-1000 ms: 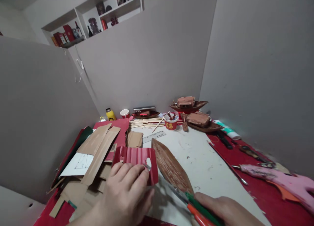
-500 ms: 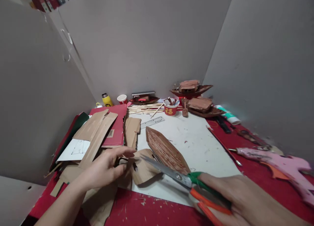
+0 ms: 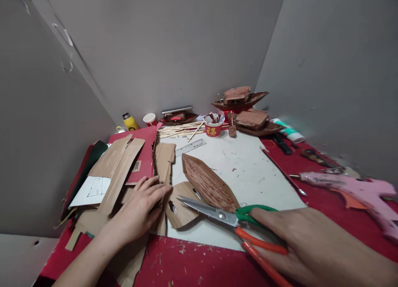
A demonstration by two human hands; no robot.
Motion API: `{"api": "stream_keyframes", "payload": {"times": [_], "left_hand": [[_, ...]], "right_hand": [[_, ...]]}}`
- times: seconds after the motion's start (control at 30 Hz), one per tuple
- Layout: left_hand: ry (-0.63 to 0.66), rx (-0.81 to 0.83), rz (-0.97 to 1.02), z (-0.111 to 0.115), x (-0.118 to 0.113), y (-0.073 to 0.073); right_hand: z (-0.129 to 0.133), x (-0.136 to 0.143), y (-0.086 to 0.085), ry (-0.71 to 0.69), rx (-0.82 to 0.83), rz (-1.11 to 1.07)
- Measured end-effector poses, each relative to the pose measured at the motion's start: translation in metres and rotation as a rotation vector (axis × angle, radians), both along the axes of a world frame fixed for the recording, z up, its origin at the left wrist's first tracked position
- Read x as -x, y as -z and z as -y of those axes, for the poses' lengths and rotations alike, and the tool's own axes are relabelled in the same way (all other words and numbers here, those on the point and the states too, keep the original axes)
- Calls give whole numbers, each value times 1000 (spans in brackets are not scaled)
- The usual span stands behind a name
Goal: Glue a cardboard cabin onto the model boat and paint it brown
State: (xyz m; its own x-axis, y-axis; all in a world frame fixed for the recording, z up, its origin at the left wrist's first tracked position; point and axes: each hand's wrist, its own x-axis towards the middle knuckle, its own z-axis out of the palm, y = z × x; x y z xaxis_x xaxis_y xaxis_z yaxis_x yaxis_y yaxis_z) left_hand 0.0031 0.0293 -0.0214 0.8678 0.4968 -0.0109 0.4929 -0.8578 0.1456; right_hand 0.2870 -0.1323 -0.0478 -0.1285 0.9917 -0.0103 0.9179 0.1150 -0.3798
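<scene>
My right hand [image 3: 298, 237] grips a pair of scissors [image 3: 222, 215] with one green and one orange handle. Their blades point left, almost together, over a curved piece of cardboard [image 3: 183, 214] that has small cut holes. Palm down, my left hand [image 3: 144, 202] lies with fingers stretched out over a cardboard strip [image 3: 164, 162], its fingertips by the left edge of the curved piece; the thumb is partly hidden. Behind the blades a brown model boat hull [image 3: 209, 183], its inside lined with thin strips, rests on a white sheet [image 3: 245, 166].
Cardboard scraps [image 3: 124, 162] lie on a red folder at the left. Thin sticks [image 3: 177, 130], a ruler [image 3: 191, 147], a red paper cup [image 3: 213, 125] and finished model boats [image 3: 251, 121] stand toward the back. A pink glue gun [image 3: 348, 187] lies at the right.
My left hand has turned palm down and come to rest on the cardboard, away from a dark loop it was beside. The scissors stay over the curved piece. The view has tilted slightly.
</scene>
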Motion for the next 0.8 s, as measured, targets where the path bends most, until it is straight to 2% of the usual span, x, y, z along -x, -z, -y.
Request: {"api": "stream_keyframes", "payload": {"times": [0.13,0.27,0.43,0.5,0.63,0.73,0.8], "left_hand": [[-6,121,53,4,-3,-2],[8,266,198,6,-4,4],[-27,544,339,8,-3,7],[-44,593,371,9,-5,6],[-15,420,505,9,-20,6],[126,280,649,7,-31,10],[213,217,694,6,-35,12]], "right_hand": [[-2,-1,0,9,71,34],[-4,-2,0,51,106,43],[-4,-5,-1,81,113,-1],[-5,-7,-1,87,120,-20],[-5,-10,-4,93,152,-102],[-5,-9,-12,84,199,-201],[-4,-8,-17,97,163,-247]]}}
